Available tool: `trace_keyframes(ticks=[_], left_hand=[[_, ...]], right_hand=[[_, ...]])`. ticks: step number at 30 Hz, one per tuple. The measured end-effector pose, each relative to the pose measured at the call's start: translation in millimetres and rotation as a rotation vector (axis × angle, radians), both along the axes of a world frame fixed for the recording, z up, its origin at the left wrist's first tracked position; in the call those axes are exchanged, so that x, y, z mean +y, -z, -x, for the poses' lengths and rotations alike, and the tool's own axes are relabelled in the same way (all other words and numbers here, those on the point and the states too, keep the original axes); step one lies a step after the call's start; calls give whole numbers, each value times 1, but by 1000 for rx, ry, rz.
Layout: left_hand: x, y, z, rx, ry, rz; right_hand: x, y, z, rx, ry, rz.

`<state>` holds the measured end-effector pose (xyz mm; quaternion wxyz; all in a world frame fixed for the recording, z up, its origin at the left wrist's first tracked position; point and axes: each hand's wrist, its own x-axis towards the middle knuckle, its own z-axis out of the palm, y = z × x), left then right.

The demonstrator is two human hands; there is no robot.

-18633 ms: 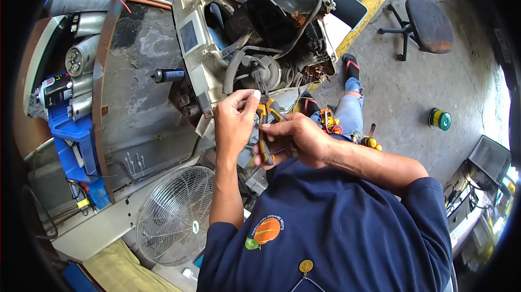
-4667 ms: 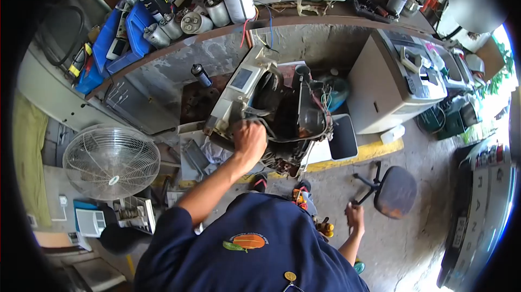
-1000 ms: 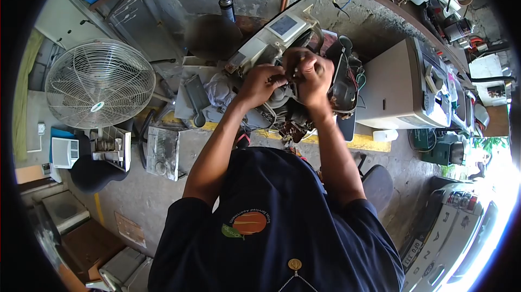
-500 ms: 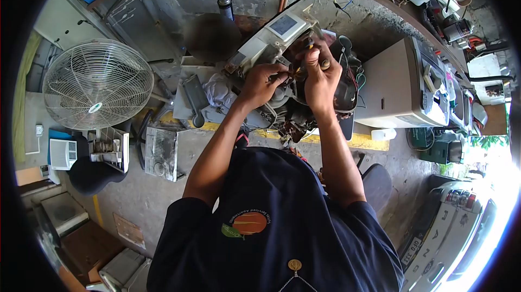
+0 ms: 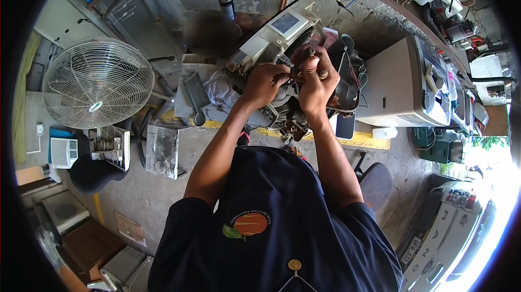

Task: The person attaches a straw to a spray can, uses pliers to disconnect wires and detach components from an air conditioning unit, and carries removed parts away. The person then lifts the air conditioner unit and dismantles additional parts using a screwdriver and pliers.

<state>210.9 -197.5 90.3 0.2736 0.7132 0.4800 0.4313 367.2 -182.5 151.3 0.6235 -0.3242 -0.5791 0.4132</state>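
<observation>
At 12 o'clock of the view, a dismantled machine of cream plastic and dark metal (image 5: 279,98) lies under 2 bare hands. The left hand (image 5: 265,84) and right hand (image 5: 318,87) have curled fingers, set close together; whether they grip anything, I cannot tell. A yellow-painted floor strip (image 5: 364,140) passes the machine's near edge. Grey concrete floor (image 5: 152,197) spreads at 8, a round wire-caged fan (image 5: 99,83) stands between 9 and 10, and a whitish box-shaped cabinet (image 5: 391,88) stands between 2 and 3.
</observation>
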Motion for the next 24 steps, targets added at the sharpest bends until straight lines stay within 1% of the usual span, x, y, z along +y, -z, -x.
trace_keyframes(ticks=[3, 4, 7, 9, 13, 14, 18, 24], left_hand=[[-5, -6, 3, -82, 4, 24], [-8, -6, 3, -79, 6, 24], [-8, -11, 4, -164, 12, 74], [-7, -9, 2, -204, 0, 94], [-5, -3, 0, -230, -14, 97], [-4, -4, -2, -229, -9, 98], [-3, -8, -1, -65, 25, 66], [-1, 3, -2, 9, -4, 13]], right_hand=[[36, 10, -25, 191, -646, 60], [39, 6, -23, 195, -643, 59], [53, -22, -18, 252, -771, 35], [52, -28, -15, 262, -825, 37], [9, -25, -9, 113, -259, 178], [3, -23, -8, 114, -255, 177], [-16, -8, 2, -53, 57, 60], [-19, 1, 14, -13, 174, -6]])
